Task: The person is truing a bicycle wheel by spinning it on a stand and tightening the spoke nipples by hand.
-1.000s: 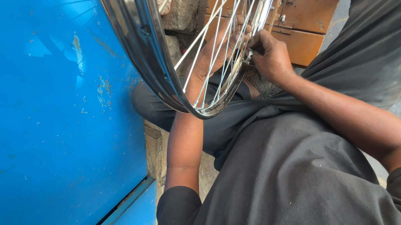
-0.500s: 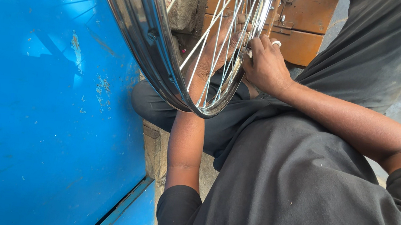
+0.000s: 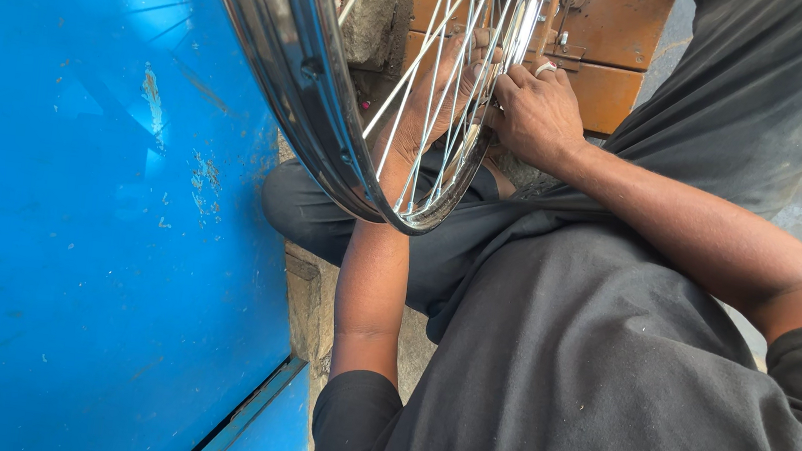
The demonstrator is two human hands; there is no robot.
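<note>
Blue-painted sheet metal (image 3: 70, 218), chipped in places, is filling the whole left side of the view, and an orange-brown metal box (image 3: 634, 31) is sitting at the top behind the work. The right hand (image 3: 534, 115), a pale ring on one finger, is curling its fingers (image 3: 507, 92) in against the spokes (image 3: 434, 108) at the wheel's right edge; the grip is pressed together on something at the spokes, but what it is pinching is too small to tell. The left hand (image 3: 447, 85) is lying behind the spokes, its fingers spread and reaching up through the wires, so it is touching them rather than clamping them, as far as the view shows. Both hands are meeting at the same patch of spokes, just beside each other.

The bicycle wheel rim (image 3: 290, 52), dark and shiny, is standing tilted between the blue metal and the person's lap, its lower curve resting near the dark trousers (image 3: 321, 221). The left forearm (image 3: 371, 293) is running straight down from the wheel to the dark grey shirt (image 3: 605, 380).

Compared with half a second ago, the right hand has slid slightly lower and closer along the spokes, and the left fingers are showing more plainly through the wires. The rim is holding the same tilt.
</note>
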